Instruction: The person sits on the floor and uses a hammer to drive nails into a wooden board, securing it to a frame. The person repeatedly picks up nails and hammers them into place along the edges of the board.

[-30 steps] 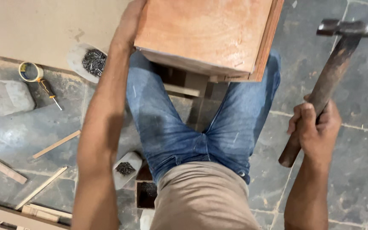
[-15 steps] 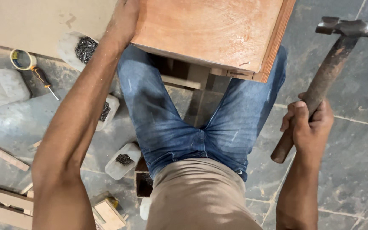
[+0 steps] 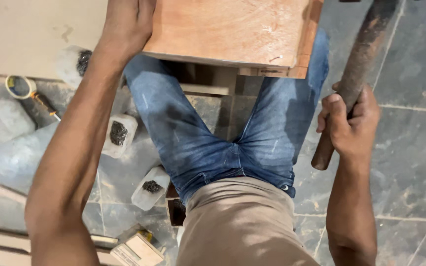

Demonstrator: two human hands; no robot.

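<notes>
We saw the right hand point(image 3: 353, 125) clenched around a hammer handle point(image 3: 356, 79), while the left hand point(image 3: 126, 24) lay flat and released on the wooden box point(image 3: 232, 32) above the knees.

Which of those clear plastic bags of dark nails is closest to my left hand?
The top bag, beside the left hand at the wooden board's edge; the others lie lower.
</notes>
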